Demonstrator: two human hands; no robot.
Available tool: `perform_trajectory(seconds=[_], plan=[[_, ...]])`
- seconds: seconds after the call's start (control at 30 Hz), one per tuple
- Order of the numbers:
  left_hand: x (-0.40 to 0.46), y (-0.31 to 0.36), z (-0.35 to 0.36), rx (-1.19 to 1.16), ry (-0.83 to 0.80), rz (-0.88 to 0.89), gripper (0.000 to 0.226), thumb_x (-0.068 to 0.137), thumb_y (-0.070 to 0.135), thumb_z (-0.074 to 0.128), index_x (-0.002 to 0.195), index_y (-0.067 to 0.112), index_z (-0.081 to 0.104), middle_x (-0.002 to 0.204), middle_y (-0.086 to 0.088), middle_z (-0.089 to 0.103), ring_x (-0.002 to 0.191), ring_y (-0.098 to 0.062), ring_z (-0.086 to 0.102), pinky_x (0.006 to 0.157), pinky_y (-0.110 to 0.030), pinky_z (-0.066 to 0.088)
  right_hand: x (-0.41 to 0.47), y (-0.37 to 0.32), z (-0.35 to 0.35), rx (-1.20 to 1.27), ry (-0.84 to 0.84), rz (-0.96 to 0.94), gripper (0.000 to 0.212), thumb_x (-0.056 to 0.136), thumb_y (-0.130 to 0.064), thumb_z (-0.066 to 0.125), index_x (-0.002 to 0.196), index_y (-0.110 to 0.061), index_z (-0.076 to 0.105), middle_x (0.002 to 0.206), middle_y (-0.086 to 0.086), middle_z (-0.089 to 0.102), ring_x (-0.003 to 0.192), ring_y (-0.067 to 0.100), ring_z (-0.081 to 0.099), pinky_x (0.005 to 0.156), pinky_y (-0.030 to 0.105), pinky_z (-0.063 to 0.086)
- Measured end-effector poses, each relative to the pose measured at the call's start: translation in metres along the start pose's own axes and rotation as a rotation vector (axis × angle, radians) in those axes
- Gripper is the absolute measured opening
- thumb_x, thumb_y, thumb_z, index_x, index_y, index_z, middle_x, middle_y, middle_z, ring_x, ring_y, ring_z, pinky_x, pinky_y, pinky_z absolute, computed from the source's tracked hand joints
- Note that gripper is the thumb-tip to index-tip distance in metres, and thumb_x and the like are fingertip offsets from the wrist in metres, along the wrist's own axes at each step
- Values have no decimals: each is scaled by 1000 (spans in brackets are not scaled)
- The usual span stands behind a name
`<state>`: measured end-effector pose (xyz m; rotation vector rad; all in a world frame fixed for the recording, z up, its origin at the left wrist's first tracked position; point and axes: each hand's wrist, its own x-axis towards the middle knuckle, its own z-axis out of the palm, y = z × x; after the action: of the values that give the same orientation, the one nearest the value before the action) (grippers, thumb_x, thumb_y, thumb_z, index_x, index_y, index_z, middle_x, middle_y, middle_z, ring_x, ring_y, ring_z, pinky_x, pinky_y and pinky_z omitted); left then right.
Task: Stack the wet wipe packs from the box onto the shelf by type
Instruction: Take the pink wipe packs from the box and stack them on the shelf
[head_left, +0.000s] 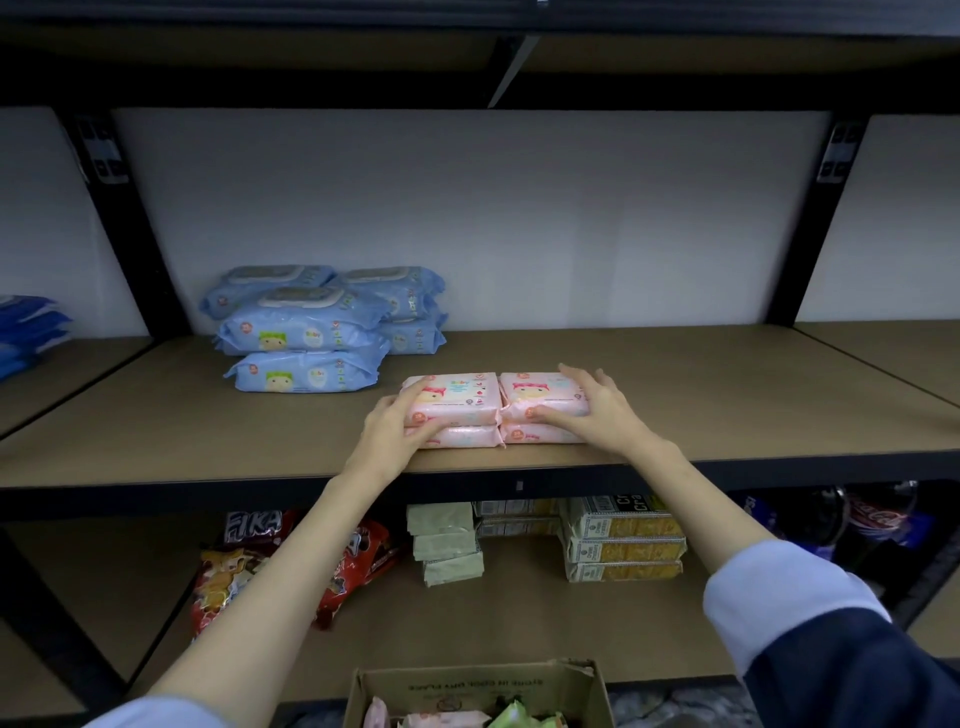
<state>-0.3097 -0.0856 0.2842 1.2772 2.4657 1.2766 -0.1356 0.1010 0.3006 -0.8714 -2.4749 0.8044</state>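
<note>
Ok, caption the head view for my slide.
Both hands square up pink wet wipe packs beside the blue stacks on the shelf.

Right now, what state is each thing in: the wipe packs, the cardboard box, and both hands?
Pink wet wipe packs: four, in two side-by-side stacks of two near the shelf's front edge.
Light blue wet wipe packs: stacked in piles behind and to the left, untouched.
Brown cardboard box: open, packs still inside.
Left hand: fingers resting against the left pink stack.
Right hand: fingers spread over the right pink stack.
Wooden shelf: holding both types apart.
</note>
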Motion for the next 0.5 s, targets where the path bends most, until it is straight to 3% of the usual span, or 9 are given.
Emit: perform_trajectory(seconds=[0.17, 0.37, 0.5], plan=[[-2, 0, 2, 12, 27, -6, 56, 88, 32, 59, 140, 31, 37, 125, -13, 47, 117, -25, 47, 102, -32, 37, 1, -3, 5, -26, 10, -2, 76, 78, -54, 64, 142, -24, 36, 142, 12, 38, 134, 26, 32, 108, 37, 29], [0, -1, 1, 36, 11, -9, 57, 88, 34, 60, 140, 32, 38, 129, -13, 45, 120, -26, 45, 104, -34, 36, 3, -4, 2, -98, -21, 28, 78, 77, -62, 60, 143, -30, 33, 147, 12, 31, 134, 29, 33, 108, 42, 32], [-6, 2, -5, 148, 3, 5, 60, 87, 38, 60, 141, 32, 35, 140, -13, 35, 125, -32, 43, 108, -40, 33, -8, -8, 3, -263, 57, 28, 81, 78, -69, 51, 145, -32, 26, 154, 15, 17, 139, 38, 23, 110, 52, 23]])
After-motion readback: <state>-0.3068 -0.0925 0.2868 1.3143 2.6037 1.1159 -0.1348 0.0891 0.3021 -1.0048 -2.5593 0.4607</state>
